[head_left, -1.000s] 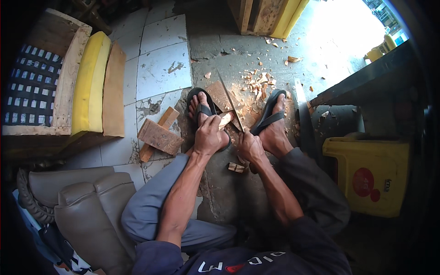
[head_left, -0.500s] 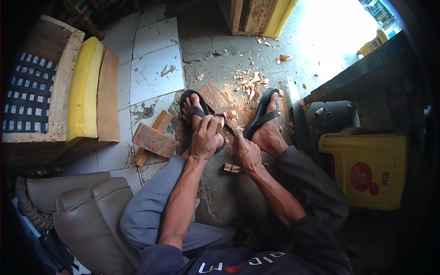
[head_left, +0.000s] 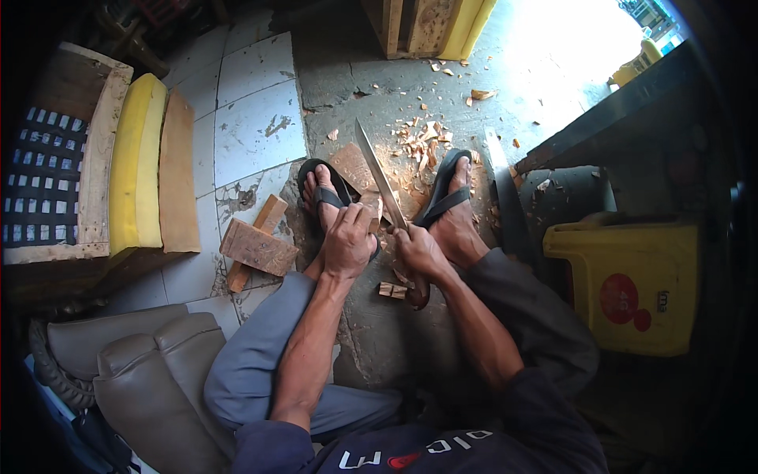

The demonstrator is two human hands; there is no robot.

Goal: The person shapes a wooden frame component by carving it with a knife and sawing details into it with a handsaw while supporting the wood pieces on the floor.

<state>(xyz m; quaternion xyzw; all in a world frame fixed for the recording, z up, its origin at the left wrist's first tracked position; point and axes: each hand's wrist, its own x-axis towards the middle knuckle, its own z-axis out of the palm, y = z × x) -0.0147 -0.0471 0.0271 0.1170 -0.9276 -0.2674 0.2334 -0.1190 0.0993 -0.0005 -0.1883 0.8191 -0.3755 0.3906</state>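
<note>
My right hand (head_left: 420, 250) is closed round the handle of a machete (head_left: 377, 170), whose long blade points up and to the left. The curved end of the handle shows below the fist. My left hand (head_left: 348, 242) grips a small wooden block (head_left: 374, 207) between my feet, close beside the blade; the fingers partly cover the block. Beneath and beyond it a flat piece of wood (head_left: 353, 164) lies on the floor. Pale wood chips (head_left: 425, 141) are scattered past the blade. A short split piece of wood (head_left: 392, 290) rests on the floor just below my hands.
Two stacked wood offcuts (head_left: 260, 246) lie left of my sandalled feet. On the right are a long dark blade-like tool (head_left: 509, 186) and a yellow plastic stool (head_left: 620, 296). A yellow-padded wooden frame (head_left: 138, 166) stands at left, above brown cushions (head_left: 162, 379).
The machete has turned, so its blade now shows broad instead of thin, and its handle end has come into sight below my right hand. My left hand keeps its grip on the block.
</note>
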